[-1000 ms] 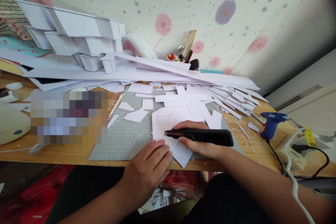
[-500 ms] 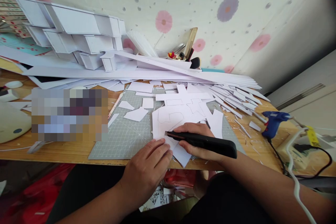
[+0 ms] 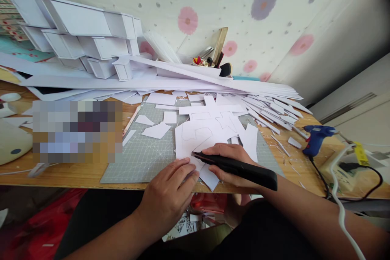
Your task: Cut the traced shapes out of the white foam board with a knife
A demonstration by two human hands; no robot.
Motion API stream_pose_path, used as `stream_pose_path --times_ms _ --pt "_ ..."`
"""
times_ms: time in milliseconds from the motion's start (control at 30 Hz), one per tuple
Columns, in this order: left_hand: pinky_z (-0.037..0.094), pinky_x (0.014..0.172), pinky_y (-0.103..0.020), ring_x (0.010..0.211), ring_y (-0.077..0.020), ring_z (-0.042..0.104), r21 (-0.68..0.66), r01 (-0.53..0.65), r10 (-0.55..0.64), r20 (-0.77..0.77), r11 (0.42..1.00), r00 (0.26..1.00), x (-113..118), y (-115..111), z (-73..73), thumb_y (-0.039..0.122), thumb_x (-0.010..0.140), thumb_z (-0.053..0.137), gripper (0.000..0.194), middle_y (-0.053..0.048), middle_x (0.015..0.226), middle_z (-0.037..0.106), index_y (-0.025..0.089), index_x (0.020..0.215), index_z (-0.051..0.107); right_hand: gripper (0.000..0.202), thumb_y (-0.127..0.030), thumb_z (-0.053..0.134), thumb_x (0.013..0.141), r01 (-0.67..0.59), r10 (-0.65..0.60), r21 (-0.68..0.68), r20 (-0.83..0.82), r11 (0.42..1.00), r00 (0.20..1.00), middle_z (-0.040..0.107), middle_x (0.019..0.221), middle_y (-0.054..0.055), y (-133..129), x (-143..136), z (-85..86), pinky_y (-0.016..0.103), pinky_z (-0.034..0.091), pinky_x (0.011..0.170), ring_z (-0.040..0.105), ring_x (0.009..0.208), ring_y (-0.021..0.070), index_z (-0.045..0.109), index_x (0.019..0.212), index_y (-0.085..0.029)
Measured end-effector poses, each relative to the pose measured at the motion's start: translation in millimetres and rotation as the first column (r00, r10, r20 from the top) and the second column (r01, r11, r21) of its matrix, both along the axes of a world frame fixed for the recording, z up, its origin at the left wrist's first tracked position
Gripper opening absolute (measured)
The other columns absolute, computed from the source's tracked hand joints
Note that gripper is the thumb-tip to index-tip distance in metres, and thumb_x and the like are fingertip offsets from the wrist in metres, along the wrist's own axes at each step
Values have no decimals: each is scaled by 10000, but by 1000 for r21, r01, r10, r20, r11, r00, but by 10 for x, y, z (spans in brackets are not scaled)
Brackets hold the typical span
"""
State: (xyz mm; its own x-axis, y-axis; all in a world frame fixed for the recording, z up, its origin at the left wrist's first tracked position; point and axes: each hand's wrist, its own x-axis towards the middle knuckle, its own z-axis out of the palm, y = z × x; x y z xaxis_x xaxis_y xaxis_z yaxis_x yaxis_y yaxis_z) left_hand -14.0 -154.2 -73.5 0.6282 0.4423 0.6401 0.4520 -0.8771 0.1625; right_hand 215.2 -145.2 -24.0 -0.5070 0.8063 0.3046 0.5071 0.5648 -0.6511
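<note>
My right hand (image 3: pixel 228 158) grips a black utility knife (image 3: pixel 240 169), its tip down on a white foam board sheet (image 3: pixel 185 142) marked with pencil outlines. My left hand (image 3: pixel 173 183) lies with outstretched fingers on the sheet's near left edge, just left of the knife tip. Beneath the sheet is a grey cutting mat (image 3: pixel 134 166) with a printed grid. Several cut white pieces lie around it, among them an angular piece (image 3: pixel 157 130) and a small square (image 3: pixel 170 117).
A white board model (image 3: pixel 85 24) of stacked boxes stands at the back left, by long white boards (image 3: pixel 265 89). A blue glue gun (image 3: pixel 317 138) with its cable is at the right, near many white strips (image 3: pixel 265 118). A pixelated patch covers the left side.
The view has shifted slightly. The knife's rear end sits a little lower, while its tip stays near the same spot on the sheet. My left hand keeps its place.
</note>
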Motion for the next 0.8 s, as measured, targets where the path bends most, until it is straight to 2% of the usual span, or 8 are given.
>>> stream_pose_path --times_ms 367,600,800 --pt "491 1011 -406 1147 -271 560 -26 3 -4 -28 1000 1000 -12 2 -19 80 852 588 243 -128 1092 653 82 1087 651 297 -224 600 840 -17 17 11 23 1000 1000 705 894 73 -41 29 21 269 533 724 673 773 177 618 1132 -171" --pt "495 1000 -397 1142 -262 556 -22 6 -7 -25 1000 1000 -17 8 -19 75 853 581 244 -130 1084 647 78 1087 649 325 -203 598 832 -22 21 10 21 1000 1000 712 957 80 -64 78 -22 277 540 715 680 799 188 601 1158 -200" --pt "488 1007 -402 1147 -262 556 -34 -4 2 -39 999 999 -18 1 -19 68 843 584 252 -126 1107 643 89 1086 649 331 -185 606 825 -43 42 84 11 996 999 693 879 40 -86 115 -52 229 520 664 645 718 137 583 1155 -200"
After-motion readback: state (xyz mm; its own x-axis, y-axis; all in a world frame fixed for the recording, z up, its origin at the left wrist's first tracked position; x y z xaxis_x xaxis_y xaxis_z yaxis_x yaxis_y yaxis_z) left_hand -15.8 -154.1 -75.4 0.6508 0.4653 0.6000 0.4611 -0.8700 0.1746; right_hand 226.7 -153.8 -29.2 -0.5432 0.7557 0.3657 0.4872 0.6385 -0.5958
